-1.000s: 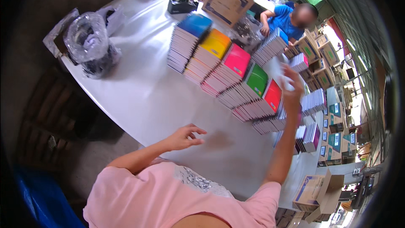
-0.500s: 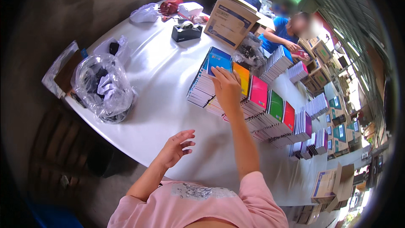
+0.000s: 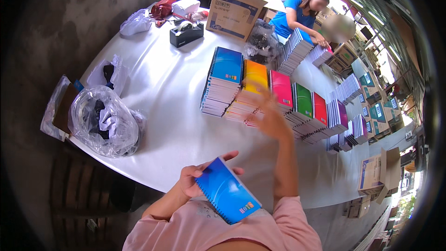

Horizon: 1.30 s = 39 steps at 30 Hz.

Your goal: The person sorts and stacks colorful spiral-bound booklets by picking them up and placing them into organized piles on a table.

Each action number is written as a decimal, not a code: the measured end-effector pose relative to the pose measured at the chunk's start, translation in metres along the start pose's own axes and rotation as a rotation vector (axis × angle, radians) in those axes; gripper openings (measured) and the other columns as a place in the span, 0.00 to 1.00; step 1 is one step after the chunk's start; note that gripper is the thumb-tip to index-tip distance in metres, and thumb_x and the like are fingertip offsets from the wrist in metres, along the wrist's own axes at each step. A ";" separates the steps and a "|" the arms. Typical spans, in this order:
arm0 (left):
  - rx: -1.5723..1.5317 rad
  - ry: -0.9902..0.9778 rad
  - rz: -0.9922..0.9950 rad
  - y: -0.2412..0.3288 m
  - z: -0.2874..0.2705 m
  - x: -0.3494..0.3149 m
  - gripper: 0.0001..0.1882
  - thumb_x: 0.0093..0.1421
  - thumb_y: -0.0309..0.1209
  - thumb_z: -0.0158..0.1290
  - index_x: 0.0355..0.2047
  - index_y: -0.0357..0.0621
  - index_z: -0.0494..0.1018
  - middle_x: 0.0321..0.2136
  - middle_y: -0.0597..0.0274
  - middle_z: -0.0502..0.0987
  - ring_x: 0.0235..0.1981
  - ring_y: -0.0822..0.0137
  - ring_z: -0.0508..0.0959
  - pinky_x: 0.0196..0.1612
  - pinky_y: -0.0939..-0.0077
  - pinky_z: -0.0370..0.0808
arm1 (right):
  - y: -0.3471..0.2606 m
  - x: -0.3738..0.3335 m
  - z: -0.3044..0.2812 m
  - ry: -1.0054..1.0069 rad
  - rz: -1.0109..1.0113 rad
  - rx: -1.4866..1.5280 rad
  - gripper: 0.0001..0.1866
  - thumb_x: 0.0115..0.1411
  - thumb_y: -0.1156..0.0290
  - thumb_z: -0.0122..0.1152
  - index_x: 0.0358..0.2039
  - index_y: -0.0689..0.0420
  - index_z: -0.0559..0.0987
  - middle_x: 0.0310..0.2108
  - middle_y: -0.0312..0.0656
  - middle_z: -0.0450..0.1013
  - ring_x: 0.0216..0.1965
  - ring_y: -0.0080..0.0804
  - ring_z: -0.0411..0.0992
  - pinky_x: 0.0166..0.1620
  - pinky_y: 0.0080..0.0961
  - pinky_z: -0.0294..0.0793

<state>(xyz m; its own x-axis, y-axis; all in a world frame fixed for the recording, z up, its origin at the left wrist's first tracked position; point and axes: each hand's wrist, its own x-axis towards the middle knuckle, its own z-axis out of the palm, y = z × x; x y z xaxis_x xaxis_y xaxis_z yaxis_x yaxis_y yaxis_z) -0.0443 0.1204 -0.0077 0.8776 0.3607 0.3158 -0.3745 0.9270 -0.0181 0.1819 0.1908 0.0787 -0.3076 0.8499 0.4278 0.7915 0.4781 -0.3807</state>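
My left hand [image 3: 189, 181] is closed on a blue spiral notebook [image 3: 227, 190], held tilted in front of my chest with its coil toward the lower left. Smeared by motion, my right hand [image 3: 273, 120] is over the near side of the notebook stacks, by the yellow and pink ones; its fingers are too blurred to read. The stacks stand in a slanting row: blue [image 3: 226, 64], yellow [image 3: 255, 73], pink [image 3: 281, 89], green [image 3: 302, 100] and red [image 3: 319, 108] covers on top. Purple-covered notebooks [image 3: 341, 113] follow at the right end.
On the white table [image 3: 162, 97] are a clear plastic bag [image 3: 104, 121], a black tape dispenser [image 3: 186, 35], a cardboard box [image 3: 234, 13] and a bag of dark coils [image 3: 261, 42]. Across the table, a person in blue [image 3: 297, 16] handles notebook stacks. An open carton [image 3: 374, 172] stands at right.
My right hand has left the blue stack and moved right and nearer. A blue notebook is now in my left hand, which was holding nothing. The person across leans over the stacks.
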 end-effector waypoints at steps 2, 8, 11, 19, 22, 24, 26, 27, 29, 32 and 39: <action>-0.021 0.079 0.009 -0.005 0.000 0.005 0.44 0.41 0.33 0.51 0.61 0.41 0.48 0.55 0.37 0.58 0.55 0.43 0.62 0.57 0.49 0.59 | 0.036 0.017 -0.010 0.161 0.162 -0.118 0.31 0.46 0.64 0.66 0.53 0.46 0.69 0.59 0.41 0.58 0.61 0.41 0.53 0.59 0.47 0.48; -0.183 0.333 0.037 -0.010 -0.047 -0.008 0.37 0.39 0.31 0.46 0.54 0.31 0.57 0.52 0.33 0.60 0.55 0.39 0.62 0.58 0.46 0.57 | 0.100 0.015 0.005 -0.085 0.130 -0.206 0.26 0.51 0.63 0.62 0.52 0.52 0.70 0.52 0.53 0.65 0.52 0.44 0.66 0.53 0.37 0.65; -0.094 0.240 -0.022 -0.019 -0.022 0.002 0.35 0.41 0.33 0.46 0.52 0.30 0.59 0.52 0.33 0.60 0.55 0.39 0.61 0.58 0.48 0.58 | 0.112 0.016 -0.010 -0.090 0.060 -0.104 0.21 0.55 0.65 0.59 0.49 0.55 0.72 0.40 0.58 0.71 0.42 0.50 0.71 0.43 0.33 0.72; -0.050 0.019 0.182 -0.081 0.006 0.025 0.52 0.42 0.66 0.46 0.60 0.45 0.53 0.60 0.44 0.53 0.60 0.36 0.51 0.59 0.39 0.47 | 0.100 0.020 -0.022 0.083 0.237 -0.053 0.14 0.58 0.70 0.53 0.45 0.57 0.72 0.28 0.58 0.72 0.31 0.52 0.73 0.34 0.41 0.70; -0.163 0.321 0.199 -0.087 0.006 0.028 0.52 0.44 0.66 0.45 0.61 0.42 0.52 0.58 0.44 0.56 0.59 0.36 0.52 0.59 0.38 0.47 | 0.085 0.009 -0.019 0.191 0.192 -0.205 0.16 0.57 0.70 0.53 0.47 0.54 0.71 0.29 0.54 0.73 0.31 0.48 0.73 0.34 0.38 0.71; -0.262 0.488 0.174 -0.089 -0.001 0.031 0.55 0.42 0.72 0.43 0.58 0.38 0.54 0.54 0.37 0.59 0.56 0.29 0.54 0.56 0.33 0.50 | 0.076 -0.003 -0.013 0.188 0.171 -0.253 0.18 0.56 0.70 0.54 0.48 0.51 0.71 0.31 0.51 0.74 0.33 0.45 0.74 0.35 0.37 0.71; -0.253 0.528 0.163 -0.087 -0.009 0.036 0.56 0.43 0.73 0.41 0.58 0.36 0.54 0.54 0.35 0.59 0.56 0.28 0.54 0.55 0.33 0.51 | 0.075 -0.017 -0.003 0.103 -0.097 -0.416 0.20 0.54 0.67 0.56 0.50 0.49 0.70 0.36 0.45 0.74 0.38 0.43 0.73 0.39 0.32 0.71; -0.247 0.565 0.150 -0.088 -0.014 0.038 0.57 0.43 0.74 0.40 0.57 0.35 0.53 0.53 0.33 0.59 0.56 0.28 0.55 0.55 0.33 0.52 | 0.073 -0.021 0.003 0.096 -0.092 -0.407 0.20 0.54 0.67 0.56 0.50 0.49 0.70 0.36 0.45 0.74 0.38 0.43 0.73 0.39 0.32 0.71; -0.240 0.591 0.142 -0.095 -0.026 0.042 0.58 0.41 0.76 0.39 0.57 0.34 0.53 0.53 0.31 0.58 0.55 0.28 0.55 0.55 0.33 0.53 | 0.068 -0.027 0.015 0.170 -0.218 -0.598 0.22 0.51 0.69 0.58 0.49 0.49 0.70 0.42 0.38 0.73 0.42 0.34 0.73 0.43 0.32 0.69; -0.197 0.598 0.134 -0.102 -0.042 0.050 0.60 0.38 0.78 0.38 0.55 0.34 0.55 0.54 0.30 0.56 0.55 0.28 0.56 0.54 0.33 0.53 | 0.089 -0.032 0.016 0.225 -0.214 -0.610 0.21 0.48 0.68 0.61 0.46 0.51 0.73 0.40 0.41 0.73 0.42 0.33 0.73 0.43 0.30 0.69; -0.117 0.328 0.309 -0.087 -0.073 0.054 0.51 0.43 0.73 0.42 0.50 0.35 0.65 0.57 0.34 0.54 0.55 0.28 0.56 0.55 0.34 0.53 | 0.056 -0.058 -0.043 0.605 -0.105 0.040 0.16 0.44 0.83 0.61 0.37 0.59 0.78 0.37 0.43 0.74 0.39 0.34 0.72 0.44 0.25 0.71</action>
<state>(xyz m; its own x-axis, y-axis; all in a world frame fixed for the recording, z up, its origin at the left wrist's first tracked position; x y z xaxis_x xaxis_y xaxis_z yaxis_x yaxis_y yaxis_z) 0.0573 0.0671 -0.0586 0.7855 0.6177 -0.0380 -0.6136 0.7695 -0.1769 0.2667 0.1591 0.0676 -0.0190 0.5269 0.8497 0.7493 0.5702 -0.3368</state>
